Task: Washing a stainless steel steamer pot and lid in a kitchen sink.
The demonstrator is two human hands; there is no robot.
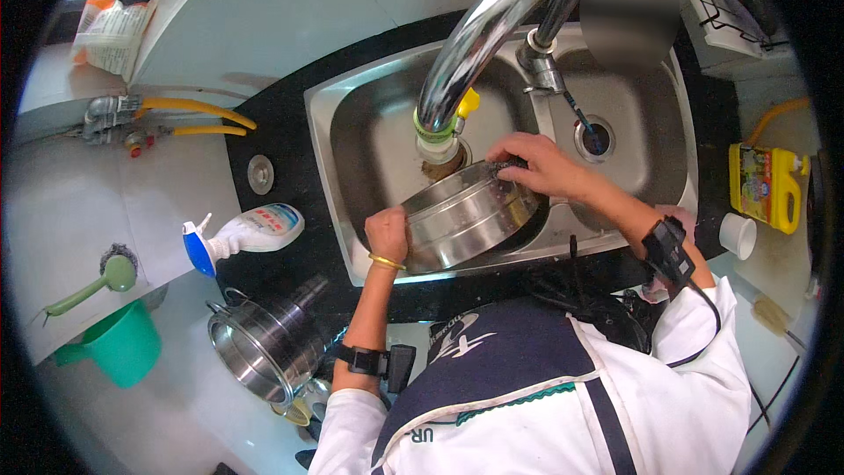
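A round stainless steel pot or steamer tier [461, 221] is tilted on its side over the front of the left sink basin [379, 105]. My left hand [387, 235] is closed on its left end, with a gold-coloured bangle at the wrist. At the upper right of its rim, my right hand [541, 165] pinches a dark wire scouring pad [506, 165] against the metal. Above the pot hangs the chrome faucet [484, 33], its green-collared spout end close to the rim. Brown residue [443, 168] lies around the drain, partly hidden by the spout and the pot.
The right basin [630, 105] has an open drain. A white spray bottle [264, 229] lies on the black counter [264, 264] near a drain strainer [260, 175]. Steel pots [254, 356] stand lower left, beside a green dipper [128, 343]. A yellow jug [765, 188] and white cup [737, 236] are at right.
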